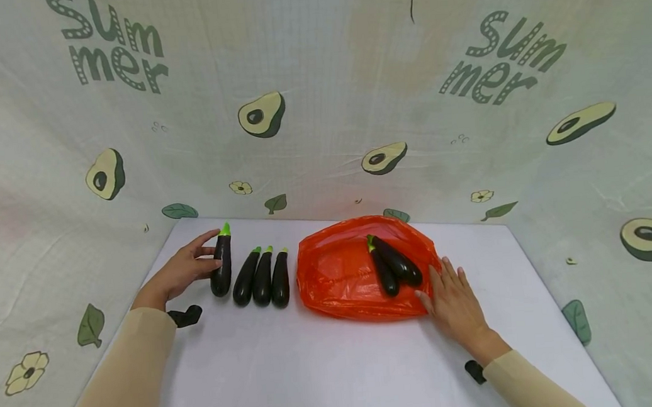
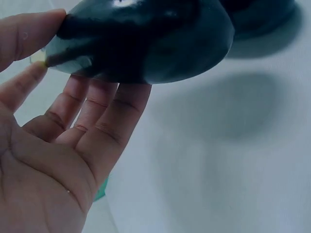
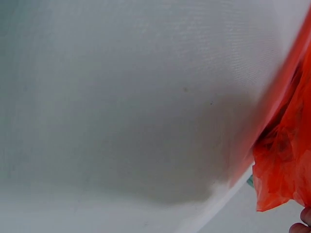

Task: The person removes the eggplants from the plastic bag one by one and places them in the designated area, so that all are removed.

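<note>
My left hand (image 1: 180, 273) holds a dark eggplant (image 1: 222, 266) with a green stem, thumb on one side and fingers on the other. Up close in the left wrist view, the glossy eggplant (image 2: 146, 43) fills the top, above a shadow on the table. Right of it lie three more eggplants (image 1: 262, 278) side by side. A red plastic bag (image 1: 333, 304) is spread wide, with two eggplants (image 1: 396, 263) inside at its right. My right hand (image 1: 457, 305) rests at the bag's right edge, fingers extended. Only its fingertips (image 3: 306, 217) show in the right wrist view, beside the bag (image 3: 286, 165).
A white table (image 1: 315, 374) lies under everything. Behind and at both sides hangs a pale cloth (image 1: 322, 153) printed with avocados, leaves and lettering. Dark wrist-camera pieces (image 1: 186, 316) stick out by the sleeves.
</note>
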`<state>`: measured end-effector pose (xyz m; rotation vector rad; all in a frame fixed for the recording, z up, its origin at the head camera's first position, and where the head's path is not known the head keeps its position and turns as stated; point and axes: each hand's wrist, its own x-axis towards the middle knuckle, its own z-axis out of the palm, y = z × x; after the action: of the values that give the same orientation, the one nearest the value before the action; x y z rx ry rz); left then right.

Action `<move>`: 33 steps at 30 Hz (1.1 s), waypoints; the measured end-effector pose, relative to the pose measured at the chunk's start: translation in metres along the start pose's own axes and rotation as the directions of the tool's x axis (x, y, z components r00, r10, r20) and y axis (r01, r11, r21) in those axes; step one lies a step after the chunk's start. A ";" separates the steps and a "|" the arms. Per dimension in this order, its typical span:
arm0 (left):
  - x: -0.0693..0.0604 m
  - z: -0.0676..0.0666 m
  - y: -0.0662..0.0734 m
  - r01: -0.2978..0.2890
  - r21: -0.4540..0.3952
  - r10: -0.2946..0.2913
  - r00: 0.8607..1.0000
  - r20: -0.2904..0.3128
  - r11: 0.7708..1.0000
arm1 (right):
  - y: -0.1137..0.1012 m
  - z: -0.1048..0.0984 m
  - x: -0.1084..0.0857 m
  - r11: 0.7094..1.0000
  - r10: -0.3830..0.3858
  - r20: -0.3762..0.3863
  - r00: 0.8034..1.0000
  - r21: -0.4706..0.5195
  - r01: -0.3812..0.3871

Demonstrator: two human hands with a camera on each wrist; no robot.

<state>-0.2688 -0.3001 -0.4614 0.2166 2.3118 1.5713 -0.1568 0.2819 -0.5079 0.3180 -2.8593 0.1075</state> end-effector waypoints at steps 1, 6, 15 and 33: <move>0.000 -0.001 -0.001 0.008 0.005 -0.008 1.000 0.004 1.000 | 0.000 0.000 -0.001 1.000 0.001 0.000 1.000 0.002 -0.001; -0.001 -0.003 -0.012 0.057 0.016 -0.058 0.998 0.035 0.998 | -0.001 0.003 -0.004 1.000 0.015 0.034 0.999 0.019 -0.016; 0.000 -0.001 -0.026 0.086 0.005 -0.086 0.994 0.065 0.996 | -0.001 0.001 -0.003 1.000 0.021 0.051 0.998 -0.015 -0.020; 0.016 0.007 -0.031 0.137 0.024 -0.138 0.988 0.065 0.990 | 0.000 -0.003 0.001 1.000 0.016 0.054 0.998 -0.019 -0.015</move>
<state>-0.2789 -0.3004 -0.4951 0.1102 2.2404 1.4535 -0.1575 0.2823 -0.5044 0.2993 -2.9148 0.0763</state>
